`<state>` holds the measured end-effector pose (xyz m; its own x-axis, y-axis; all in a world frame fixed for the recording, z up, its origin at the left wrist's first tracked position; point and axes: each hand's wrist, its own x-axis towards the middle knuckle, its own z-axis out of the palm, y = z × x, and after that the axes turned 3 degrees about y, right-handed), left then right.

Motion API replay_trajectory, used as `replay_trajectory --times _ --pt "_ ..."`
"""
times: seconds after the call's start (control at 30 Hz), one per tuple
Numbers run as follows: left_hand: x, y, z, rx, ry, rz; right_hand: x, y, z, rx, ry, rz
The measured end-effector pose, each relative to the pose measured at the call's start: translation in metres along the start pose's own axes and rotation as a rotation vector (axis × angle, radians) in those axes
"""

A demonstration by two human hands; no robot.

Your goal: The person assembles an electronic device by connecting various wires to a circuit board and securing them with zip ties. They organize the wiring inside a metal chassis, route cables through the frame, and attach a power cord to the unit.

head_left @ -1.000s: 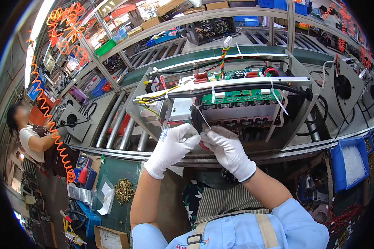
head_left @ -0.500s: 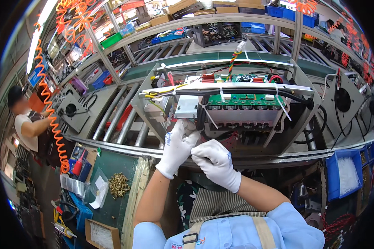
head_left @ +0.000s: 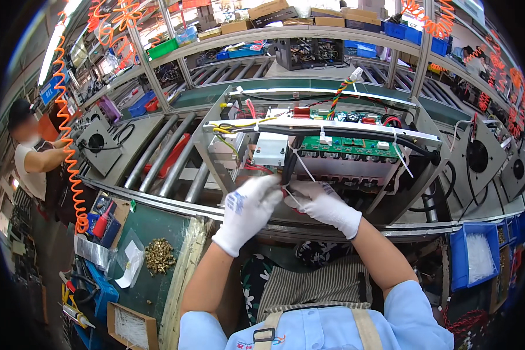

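My left hand (head_left: 249,209), in a white glove, is at the front of an open metal chassis (head_left: 431,140), beside a black cable bundle. Motion blurs its fingertips. My right hand (head_left: 324,204), also gloved, is closed just to its right, with a thin white cable tie (head_left: 292,199) at its fingertips. Red wires (head_left: 256,167) run near the left fingers. Above the right hand, another cable tie (head_left: 305,165) hangs with a long tail from the bundle. Inside the chassis are a green circuit board (head_left: 347,146) and a silver metal box (head_left: 270,149).
The chassis stands on a roller conveyor (head_left: 168,153). A bench at left holds brass fittings (head_left: 160,256), a red-handled tool (head_left: 102,224) and a carton of cable ties (head_left: 131,328). A blue bin (head_left: 479,256) of white ties is at right. Another person (head_left: 35,154) works at far left.
My hands were close together and have moved apart. The right one has gone forward and right, to below the cable bundle. The view has shifted slightly.
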<state>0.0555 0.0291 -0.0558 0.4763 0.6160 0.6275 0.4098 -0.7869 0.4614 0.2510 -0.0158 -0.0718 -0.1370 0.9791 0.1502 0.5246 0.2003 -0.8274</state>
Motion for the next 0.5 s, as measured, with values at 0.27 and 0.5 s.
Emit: replay_trajectory --times 0.27,0.5 --pt "0.012 0.019 -0.008 0.074 -0.217 0.131 0.002 -0.002 0.026 -0.64 0.177 -0.017" --pt "0.003 -0.018 -0.009 0.279 -0.105 0.005 0.009 -0.004 0.027 -0.72 0.286 -0.048"
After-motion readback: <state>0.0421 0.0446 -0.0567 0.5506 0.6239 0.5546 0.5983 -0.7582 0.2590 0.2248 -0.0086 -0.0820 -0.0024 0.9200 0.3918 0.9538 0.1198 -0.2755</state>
